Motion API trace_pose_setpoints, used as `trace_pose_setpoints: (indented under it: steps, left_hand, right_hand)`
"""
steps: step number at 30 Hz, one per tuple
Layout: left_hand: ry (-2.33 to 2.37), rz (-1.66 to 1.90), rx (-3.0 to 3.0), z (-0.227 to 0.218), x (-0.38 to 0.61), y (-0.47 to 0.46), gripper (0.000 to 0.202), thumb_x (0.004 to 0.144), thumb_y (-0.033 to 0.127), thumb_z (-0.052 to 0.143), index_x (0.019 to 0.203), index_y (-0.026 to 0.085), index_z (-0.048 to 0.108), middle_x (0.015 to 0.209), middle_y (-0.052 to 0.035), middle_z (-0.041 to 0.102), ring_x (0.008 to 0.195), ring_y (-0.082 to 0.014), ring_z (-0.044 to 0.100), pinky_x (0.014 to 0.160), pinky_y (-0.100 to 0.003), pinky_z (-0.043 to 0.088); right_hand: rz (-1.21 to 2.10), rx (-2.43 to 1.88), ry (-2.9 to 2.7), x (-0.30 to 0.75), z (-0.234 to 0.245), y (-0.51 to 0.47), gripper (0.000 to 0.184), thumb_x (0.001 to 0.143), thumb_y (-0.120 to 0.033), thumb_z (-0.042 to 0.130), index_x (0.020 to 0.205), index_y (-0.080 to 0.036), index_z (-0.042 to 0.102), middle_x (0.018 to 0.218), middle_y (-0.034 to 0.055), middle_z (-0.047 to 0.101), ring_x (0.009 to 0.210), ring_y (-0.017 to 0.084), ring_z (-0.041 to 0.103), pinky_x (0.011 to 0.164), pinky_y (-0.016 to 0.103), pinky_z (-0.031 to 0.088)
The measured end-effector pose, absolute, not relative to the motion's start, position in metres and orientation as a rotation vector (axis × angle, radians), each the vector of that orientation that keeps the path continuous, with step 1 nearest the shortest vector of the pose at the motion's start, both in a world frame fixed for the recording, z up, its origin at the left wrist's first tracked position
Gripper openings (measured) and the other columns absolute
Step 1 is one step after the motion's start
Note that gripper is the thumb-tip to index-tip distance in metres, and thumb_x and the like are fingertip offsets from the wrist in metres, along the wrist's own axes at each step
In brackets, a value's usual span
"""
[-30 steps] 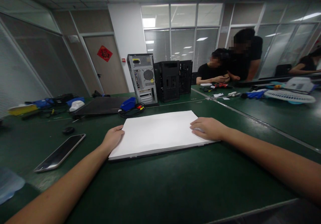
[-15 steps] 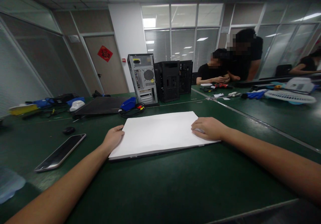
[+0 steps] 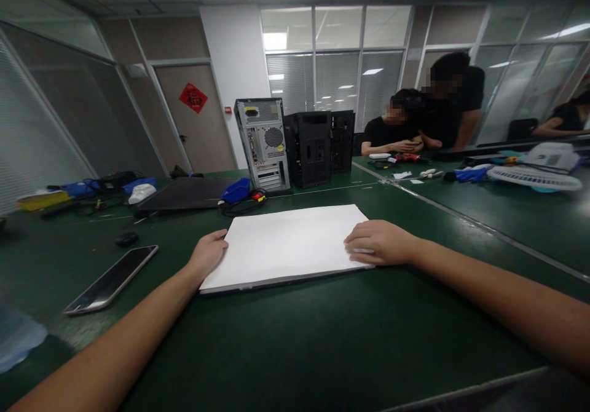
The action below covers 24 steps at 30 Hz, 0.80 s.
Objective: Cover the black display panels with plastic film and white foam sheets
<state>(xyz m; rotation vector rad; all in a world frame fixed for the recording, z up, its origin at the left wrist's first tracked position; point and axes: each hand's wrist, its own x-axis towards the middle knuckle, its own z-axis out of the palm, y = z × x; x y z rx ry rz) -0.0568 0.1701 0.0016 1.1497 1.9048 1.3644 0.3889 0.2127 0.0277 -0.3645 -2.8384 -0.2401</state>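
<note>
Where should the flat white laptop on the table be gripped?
Probably by its short side edges, coming in from left and right: the laptop lies flat, thin and wide. The left hand touches the left edge; the right hand rests on the near right corner.

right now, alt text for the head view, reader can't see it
A person's bare hands rest on a flat white panel on a dark green table: the left hand at its left edge, the right hand on its right end. A phone lies to the left; computer towers and two people are behind.

Closed white laptop (image 3: 286, 243) lies flat on the green table (image 3: 322, 338)
</note>
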Motion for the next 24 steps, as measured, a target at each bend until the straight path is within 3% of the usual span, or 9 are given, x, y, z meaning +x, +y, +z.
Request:
trace_pose_setpoints:
  steps: [12, 18, 24]
  left_hand:
    - [1.894, 1.354, 1.124, 0.0, -0.0597, 0.1716, 0.053, 0.058, -0.002, 0.058, 0.104, 0.017, 0.075, 0.101, -0.008, 0.078, 0.088, -0.0246, 0.074, 0.075, -0.028, 0.057]
    - [1.933, 1.358, 1.142, 0.0001, -0.06, 0.1717, 0.051, 0.059, -0.001, 0.059, 0.104, 0.017, 0.075, 0.108, -0.0087, 0.077, 0.095, -0.0255, 0.072, 0.079, -0.029, 0.057]
    - [1.948, 1.405, 1.153, 0.0039, -0.0552, 0.1688, 0.047, 0.056, -0.002, 0.061, 0.096, 0.017, 0.077, 0.1, -0.0082, 0.078, 0.096, -0.0286, 0.072, 0.083, -0.033, 0.056]
  right_hand:
    - [-0.3, -0.234, -2.935, 0.3912, 0.0299, 0.2106, 0.063, 0.086, -0.06, 0.057, 0.133, -0.018, 0.056, 0.128, 0.0139, 0.06, 0.111, 0.027, 0.058, 0.089, 0.04, 0.047]
    - [-0.373, -0.213, -2.927, 0.391, 0.0291, 0.2104, 0.059, 0.089, -0.055, 0.053, 0.136, -0.019, 0.053, 0.128, 0.0142, 0.06, 0.111, 0.026, 0.058, 0.09, 0.04, 0.046]
    - [-0.472, -0.186, -2.897, 0.3931, 0.0247, 0.2145, 0.059, 0.089, -0.054, 0.054, 0.134, -0.015, 0.053, 0.127, 0.0156, 0.059, 0.107, 0.026, 0.059, 0.085, 0.04, 0.047]
